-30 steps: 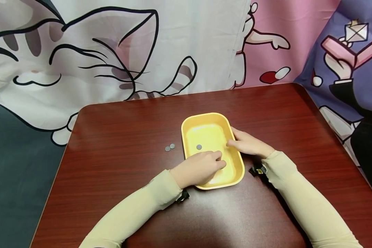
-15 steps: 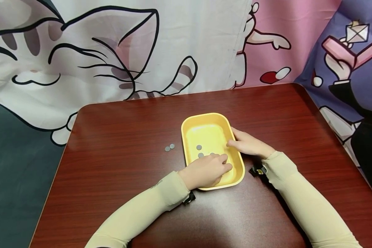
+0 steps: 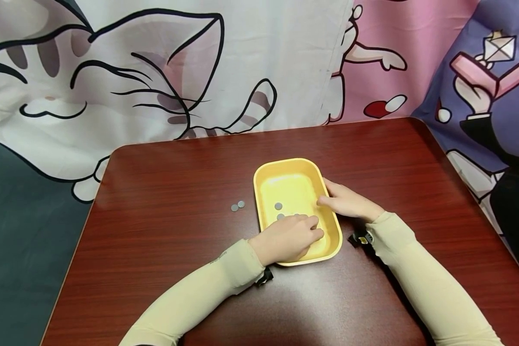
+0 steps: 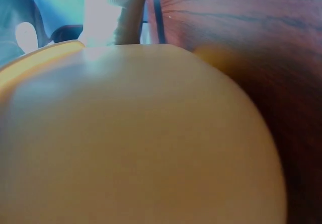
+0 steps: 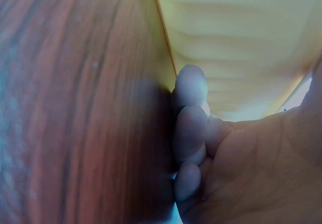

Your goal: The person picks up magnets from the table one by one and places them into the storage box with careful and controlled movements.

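Observation:
A yellow rectangular tray (image 3: 289,187) with rounded corners lies on the table. My right hand (image 3: 350,201) grips its right side, thumb over the rim; in the right wrist view, bent fingers (image 5: 191,133) lie against the outer tray wall (image 5: 241,43). My left hand (image 3: 287,239) reaches over the near left rim, knuckles up and fingers bent down inside. Its fingertips and anything under them are hidden. Beside it inside the tray are small grey coin-like discs: one disc (image 3: 278,206) uncovered, others partly behind the knuckles. In the left wrist view, the hand (image 4: 141,143) fills most of the picture.
Two more grey discs (image 3: 237,206) lie on the brown wooden table (image 3: 177,192), just left of the tray. A curtain with cartoon prints (image 3: 242,57) hangs behind the table's far edge. A dark shape (image 3: 514,211) stands off the table's right side.
My left hand has shifted slightly right inside the tray, uncovering more grey discs behind it, and then stayed nearly still. The right hand and the tray have held their place.

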A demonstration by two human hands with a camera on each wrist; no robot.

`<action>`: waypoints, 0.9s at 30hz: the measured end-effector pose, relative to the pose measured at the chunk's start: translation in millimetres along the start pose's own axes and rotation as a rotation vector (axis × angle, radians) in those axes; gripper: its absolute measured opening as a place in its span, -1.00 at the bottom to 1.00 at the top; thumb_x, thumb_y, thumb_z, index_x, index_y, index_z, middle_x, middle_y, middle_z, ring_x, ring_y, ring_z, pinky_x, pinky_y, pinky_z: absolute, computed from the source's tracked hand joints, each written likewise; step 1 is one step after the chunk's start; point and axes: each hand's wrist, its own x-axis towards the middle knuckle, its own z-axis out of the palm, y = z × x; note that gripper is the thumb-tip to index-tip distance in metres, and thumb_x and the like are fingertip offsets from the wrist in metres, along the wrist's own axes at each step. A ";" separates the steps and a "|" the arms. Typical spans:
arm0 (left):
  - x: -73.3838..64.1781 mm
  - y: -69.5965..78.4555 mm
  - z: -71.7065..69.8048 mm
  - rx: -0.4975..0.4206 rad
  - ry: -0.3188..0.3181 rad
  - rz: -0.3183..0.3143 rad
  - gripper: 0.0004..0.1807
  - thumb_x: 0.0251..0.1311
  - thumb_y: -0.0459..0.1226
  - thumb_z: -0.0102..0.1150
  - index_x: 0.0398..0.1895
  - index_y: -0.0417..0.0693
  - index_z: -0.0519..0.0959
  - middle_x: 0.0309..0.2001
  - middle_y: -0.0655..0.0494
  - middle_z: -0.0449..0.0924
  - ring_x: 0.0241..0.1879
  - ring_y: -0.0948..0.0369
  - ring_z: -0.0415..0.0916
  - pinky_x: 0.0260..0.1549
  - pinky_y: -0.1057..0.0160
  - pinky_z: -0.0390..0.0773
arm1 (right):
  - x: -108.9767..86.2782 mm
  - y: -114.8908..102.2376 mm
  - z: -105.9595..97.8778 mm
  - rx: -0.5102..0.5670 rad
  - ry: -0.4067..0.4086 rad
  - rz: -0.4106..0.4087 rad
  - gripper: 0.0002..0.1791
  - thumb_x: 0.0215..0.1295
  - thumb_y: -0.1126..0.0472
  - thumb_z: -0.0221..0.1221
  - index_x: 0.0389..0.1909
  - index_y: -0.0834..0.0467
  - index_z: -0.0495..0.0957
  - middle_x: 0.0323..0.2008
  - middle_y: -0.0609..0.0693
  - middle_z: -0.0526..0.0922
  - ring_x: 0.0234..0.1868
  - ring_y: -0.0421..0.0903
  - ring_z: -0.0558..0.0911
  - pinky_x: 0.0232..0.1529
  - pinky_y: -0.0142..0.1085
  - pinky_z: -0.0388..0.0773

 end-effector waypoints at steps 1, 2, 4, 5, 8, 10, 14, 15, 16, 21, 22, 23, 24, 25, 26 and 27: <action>-0.4 0.1 -1.3 0.003 0.000 0.000 -0.84 0.29 -0.26 0.14 -0.14 0.10 0.66 -0.24 0.19 0.54 -0.32 0.19 0.57 -0.25 0.27 0.61 | -0.2 0.1 0.2 -0.002 0.000 0.000 -0.21 0.39 0.25 0.07 0.61 0.25 0.07 0.26 0.28 0.56 -0.17 -0.13 0.73 -0.11 -0.33 0.66; -0.9 0.2 -2.4 0.009 0.004 0.001 -0.85 0.29 -0.25 0.15 -0.15 0.10 0.66 -0.25 0.19 0.54 -0.32 0.19 0.57 -0.26 0.27 0.61 | -0.4 0.3 0.3 -0.004 0.001 -0.002 -0.21 0.39 0.25 0.07 0.61 0.25 0.07 0.26 0.29 0.56 -0.17 -0.13 0.73 -0.11 -0.34 0.66; -2.6 0.2 -5.6 0.021 0.016 0.001 -0.87 0.27 -0.24 0.17 -0.18 0.10 0.66 -0.26 0.19 0.54 -0.34 0.19 0.57 -0.29 0.27 0.60 | -0.3 0.7 0.5 0.000 -0.002 -0.006 -0.21 0.39 0.26 0.07 0.61 0.26 0.06 0.26 0.29 0.56 -0.16 -0.13 0.73 -0.11 -0.34 0.66; -3.7 0.1 -7.3 0.027 0.025 0.000 -0.89 0.26 -0.23 0.18 -0.19 0.10 0.66 -0.27 0.20 0.54 -0.35 0.20 0.57 -0.30 0.28 0.60 | -0.2 0.9 0.6 0.001 -0.003 -0.008 -0.21 0.39 0.26 0.07 0.61 0.26 0.06 0.26 0.29 0.56 -0.16 -0.13 0.73 -0.11 -0.34 0.66; -7.4 -1.3 -12.1 0.033 0.061 -0.008 -0.92 0.26 -0.21 0.18 -0.24 0.11 0.65 -0.30 0.21 0.53 -0.37 0.20 0.55 -0.31 0.28 0.58 | -0.1 1.4 0.8 -0.004 0.000 -0.007 -0.21 0.39 0.26 0.07 0.61 0.25 0.06 0.26 0.28 0.57 -0.14 -0.13 0.72 -0.09 -0.33 0.66; -10.3 -2.9 -15.6 0.024 0.080 -0.017 -0.92 0.26 -0.19 0.18 -0.26 0.11 0.65 -0.32 0.21 0.52 -0.38 0.20 0.53 -0.30 0.28 0.56 | -0.1 1.3 0.7 -0.014 0.006 -0.005 -0.21 0.39 0.25 0.07 0.61 0.24 0.07 0.25 0.26 0.58 -0.13 -0.13 0.71 -0.05 -0.32 0.64; -17.3 -7.3 -20.7 -0.020 0.084 -0.050 -0.89 0.32 -0.15 0.17 -0.21 0.09 0.64 -0.25 0.21 0.54 -0.31 0.20 0.51 -0.25 0.27 0.54 | -0.5 0.6 0.5 -0.006 0.004 0.005 -0.21 0.38 0.24 0.08 0.61 0.23 0.07 0.21 0.26 0.60 -0.13 -0.13 0.72 -0.05 -0.30 0.65; -19.5 -8.4 -21.9 -0.037 0.076 -0.064 -0.86 0.33 -0.13 0.17 -0.15 0.09 0.64 -0.19 0.20 0.56 -0.26 0.19 0.53 -0.21 0.26 0.55 | -0.5 0.4 0.4 0.004 0.001 0.007 -0.21 0.39 0.25 0.08 0.61 0.24 0.06 0.20 0.26 0.60 -0.14 -0.12 0.73 -0.06 -0.30 0.66; -21.5 -9.6 -22.5 -0.052 0.067 -0.079 -0.81 0.35 -0.09 0.18 -0.09 0.09 0.64 -0.12 0.19 0.58 -0.18 0.19 0.54 -0.15 0.24 0.55 | -0.7 0.1 0.2 0.009 -0.001 0.008 -0.20 0.39 0.25 0.08 0.61 0.24 0.06 0.20 0.27 0.60 -0.15 -0.12 0.73 -0.07 -0.30 0.66; -34.2 -17.1 -24.2 -0.113 0.057 -0.139 -0.42 0.37 0.16 0.14 0.31 0.07 0.52 0.33 0.09 0.50 0.31 0.13 0.46 0.24 0.11 0.49 | -1.0 -0.5 0.3 0.026 -0.010 0.005 -0.19 0.39 0.25 0.08 0.62 0.25 0.04 0.20 0.28 0.59 -0.15 -0.11 0.74 -0.08 -0.28 0.68; -37.0 -19.1 -24.8 -0.118 0.058 -0.148 -0.35 0.37 0.21 0.12 0.36 0.07 0.48 0.39 0.07 0.45 0.38 0.11 0.41 0.32 0.09 0.45 | -1.0 -0.4 0.4 0.030 -0.012 0.005 -0.19 0.39 0.25 0.08 0.62 0.25 0.04 0.20 0.28 0.60 -0.15 -0.10 0.75 -0.08 -0.27 0.68; -39.9 -21.2 -25.4 -0.124 0.064 -0.156 -0.29 0.36 0.25 0.10 0.41 0.06 0.45 0.43 0.05 0.42 0.43 0.10 0.37 0.36 0.08 0.42 | -0.9 -0.2 0.5 0.038 -0.014 0.005 -0.19 0.39 0.25 0.08 0.61 0.24 0.04 0.19 0.29 0.60 -0.15 -0.10 0.75 -0.08 -0.26 0.69; -43.1 -23.3 -26.2 -0.128 0.067 -0.166 -0.25 0.36 0.28 0.08 0.44 0.06 0.42 0.46 0.03 0.38 0.47 0.08 0.32 0.40 0.06 0.39 | -0.7 0.1 0.6 0.044 -0.015 0.005 -0.20 0.39 0.26 0.08 0.61 0.24 0.04 0.18 0.29 0.60 -0.16 -0.09 0.76 -0.09 -0.25 0.70; -46.1 -25.5 -26.9 -0.128 0.066 -0.176 -0.21 0.35 0.31 0.06 0.47 0.05 0.39 0.49 0.02 0.35 0.51 0.06 0.28 0.44 0.04 0.35 | -0.6 0.2 0.7 0.050 -0.017 0.005 -0.20 0.39 0.26 0.08 0.61 0.24 0.05 0.17 0.29 0.61 -0.16 -0.09 0.77 -0.09 -0.24 0.71; -48.8 -27.7 -27.6 -0.128 0.060 -0.187 -0.17 0.35 0.34 0.04 0.50 0.05 0.36 0.52 0.00 0.32 0.54 0.03 0.23 0.48 0.03 0.31 | -0.5 0.2 0.8 0.058 -0.019 0.007 -0.21 0.39 0.26 0.08 0.61 0.24 0.05 0.16 0.30 0.62 -0.17 -0.08 0.77 -0.09 -0.22 0.72; -51.6 -30.0 -28.1 -0.127 0.053 -0.198 -0.14 0.34 0.36 0.02 0.53 0.05 0.32 0.55 -0.01 0.28 0.57 0.01 0.19 0.51 0.02 0.26 | -0.3 0.1 0.8 0.064 -0.019 0.009 -0.21 0.39 0.26 0.08 0.60 0.24 0.06 0.15 0.30 0.62 -0.17 -0.07 0.78 -0.10 -0.20 0.73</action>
